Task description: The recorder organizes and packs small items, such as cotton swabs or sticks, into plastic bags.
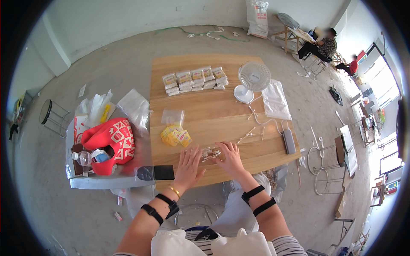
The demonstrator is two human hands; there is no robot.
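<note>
A small heap of cotton swabs (pixel 209 152) lies near the front edge of the wooden table (pixel 205 111). My left hand (pixel 188 166) rests flat at its left side, fingers stretched out. On the other side, my right hand (pixel 229 159) curves around the heap with its fingers apart, the fingertips at the swabs. Neither hand grips anything that I can see. Several loose swabs (pixel 246 135) are scattered to the right. Beyond my left hand is a pile of yellow printed cards (pixel 176 135), with clear plastic bags (pixel 173 116) just behind it.
Rows of small filled packets (pixel 194 79) stand at the back. A white fan (pixel 254 77) is cabled to a grey power bank (pixel 288 141), beside a plastic bag (pixel 276 100). Left sit a red neck pillow (pixel 124 138), a bottle (pixel 83 158) and a dark phone-like object (pixel 164 172). People sit far right.
</note>
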